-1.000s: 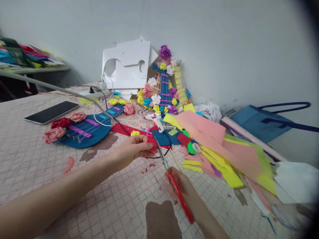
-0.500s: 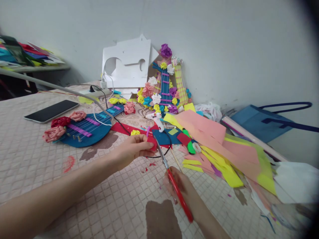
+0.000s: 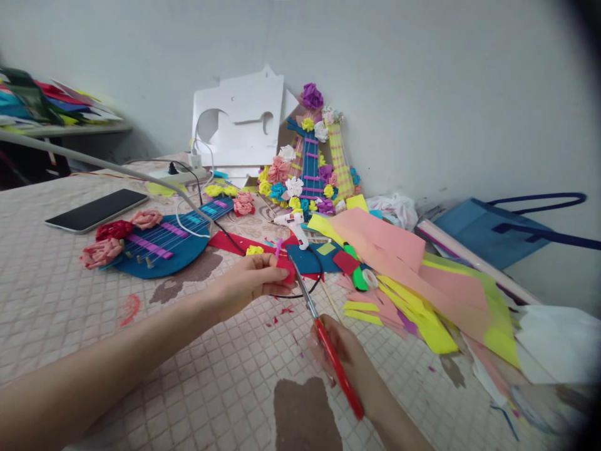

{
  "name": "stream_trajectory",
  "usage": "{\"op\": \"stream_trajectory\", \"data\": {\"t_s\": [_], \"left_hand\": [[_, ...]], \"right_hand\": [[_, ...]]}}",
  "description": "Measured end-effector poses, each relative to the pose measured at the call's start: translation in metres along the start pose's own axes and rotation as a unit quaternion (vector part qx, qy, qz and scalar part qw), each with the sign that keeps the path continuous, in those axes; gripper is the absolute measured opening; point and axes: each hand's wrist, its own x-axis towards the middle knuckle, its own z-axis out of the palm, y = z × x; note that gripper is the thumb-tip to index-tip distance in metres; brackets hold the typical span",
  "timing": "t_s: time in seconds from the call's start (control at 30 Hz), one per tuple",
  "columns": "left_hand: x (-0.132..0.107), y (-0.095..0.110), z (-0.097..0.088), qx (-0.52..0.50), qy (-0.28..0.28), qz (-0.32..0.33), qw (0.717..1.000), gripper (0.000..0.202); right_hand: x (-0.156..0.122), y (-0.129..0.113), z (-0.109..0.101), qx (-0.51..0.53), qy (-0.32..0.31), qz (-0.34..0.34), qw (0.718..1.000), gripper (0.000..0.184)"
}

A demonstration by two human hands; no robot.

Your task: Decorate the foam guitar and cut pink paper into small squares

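Fingers (image 3: 273, 274) of the left hand (image 3: 246, 279) are pinched together on a small red piece (image 3: 284, 264), the thumb lying across its near face. The piece is held above the middle of the worktop (image 3: 211, 376), its right edge just beside the blades of the scissors (image 3: 335, 360); whether the blades touch it, or how far they stand apart, cannot be told. Fingers of the right hand (image 3: 355, 352) are closed around the long red handles, which slant down toward the viewer.

Handling, as judged from appearance: the red piece seems very light, thin and pliable, apt to bend or crease under a hard squeeze. A gentle grip at its left margin, as shown, leaves the right edge free and the fingertips clear of the steel. The scissors seem rigid and heavier, smooth along the handles, and best taken there, well behind the blades.

Surroundings: small red scraps (image 3: 286, 311) lie below the hands; beyond them rests a white glue gun (image 3: 297, 225), and to the left a blue guitar-shaped cutout (image 3: 162, 266).
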Motion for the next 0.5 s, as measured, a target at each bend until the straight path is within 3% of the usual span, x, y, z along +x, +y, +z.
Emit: {"op": "stream_trajectory", "data": {"t_s": [0.1,0.23,0.5], "left_hand": [[0.001,0.001,-0.002,0.004,-0.010,-0.001,1.000,0.020],[0.001,-0.004,-0.002,0.019,-0.011,-0.004,1.000,0.022],[-0.016,-0.036,0.022,0.126,-0.018,-0.038,0.991,0.025]], "right_hand": [[0.001,0.001,-0.001,-0.013,-0.014,0.008,1.000,0.030],[0.004,-0.001,0.001,0.055,-0.027,0.015,0.998,0.033],[0.001,-0.010,0.007,0.167,0.057,-0.005,0.984,0.027]]}}
